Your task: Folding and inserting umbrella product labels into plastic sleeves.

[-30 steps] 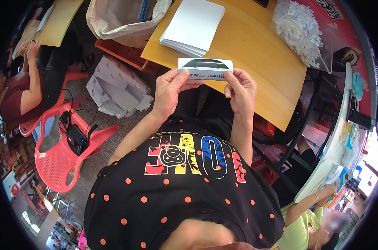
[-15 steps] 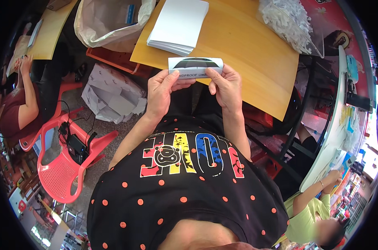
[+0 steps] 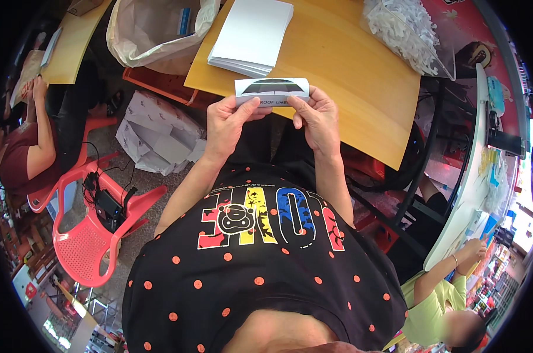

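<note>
Between my two hands is a white paper sleeve (image 3: 271, 86) printed with a dark umbrella picture, bent into a curve over the near edge of the table. My left hand (image 3: 228, 122) grips its left end, thumb on the front and fingers beneath. At the right end my right hand (image 3: 319, 120) pinches it, thumb pressed to the printed face and fingers behind. Just beyond the sleeve, a stack of white sheets (image 3: 251, 32) lies on the yellow wooden table (image 3: 348, 76). The sleeve's back is hidden.
A lined bin (image 3: 122, 38) with a blue box inside stands left of the table. A clear container of white paper strips (image 3: 404, 29) is at the far right. Left lie a crumpled white bag (image 3: 157, 135) and a red chair (image 3: 84, 247). Other people sit on both sides.
The sleeve has shifted slightly left and its lower printed face has rolled, so the thumbs cover different print. Both hands keep their hold. The person at right has moved their hands a little.
</note>
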A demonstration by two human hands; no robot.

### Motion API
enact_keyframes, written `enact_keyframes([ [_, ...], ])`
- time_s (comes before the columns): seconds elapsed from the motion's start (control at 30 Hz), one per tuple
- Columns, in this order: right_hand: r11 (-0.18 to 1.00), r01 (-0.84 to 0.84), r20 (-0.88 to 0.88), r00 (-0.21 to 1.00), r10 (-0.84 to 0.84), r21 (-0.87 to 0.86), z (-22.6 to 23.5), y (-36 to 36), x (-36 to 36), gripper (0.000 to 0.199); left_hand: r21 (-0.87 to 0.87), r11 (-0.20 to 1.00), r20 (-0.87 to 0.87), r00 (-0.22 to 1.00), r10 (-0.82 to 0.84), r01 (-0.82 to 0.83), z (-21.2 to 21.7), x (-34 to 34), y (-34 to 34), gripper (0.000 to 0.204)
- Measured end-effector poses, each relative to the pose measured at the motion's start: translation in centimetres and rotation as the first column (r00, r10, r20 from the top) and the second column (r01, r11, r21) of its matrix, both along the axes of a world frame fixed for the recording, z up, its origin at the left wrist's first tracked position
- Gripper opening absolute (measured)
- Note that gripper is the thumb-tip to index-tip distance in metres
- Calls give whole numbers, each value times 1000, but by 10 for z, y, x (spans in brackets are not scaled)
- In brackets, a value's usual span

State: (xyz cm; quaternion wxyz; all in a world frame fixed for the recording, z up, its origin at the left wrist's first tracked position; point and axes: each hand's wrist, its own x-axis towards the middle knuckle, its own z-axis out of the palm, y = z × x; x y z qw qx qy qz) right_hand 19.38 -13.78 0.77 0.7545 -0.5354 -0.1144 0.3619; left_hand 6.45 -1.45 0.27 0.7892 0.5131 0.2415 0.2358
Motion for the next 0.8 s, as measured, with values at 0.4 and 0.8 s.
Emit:
enact_keyframes([
  [0.4, 962, 146, 957, 213, 198, -232, 20, -18, 23, 13, 411, 911, 47, 999, 24, -41, 12, 2, 5, 19],
  [0.8, 965, 76, 967, 65, 247, -252, 28, -14, 31, 15, 867, 498, -23, 999, 40, 1, 29, 6, 7, 20],
])
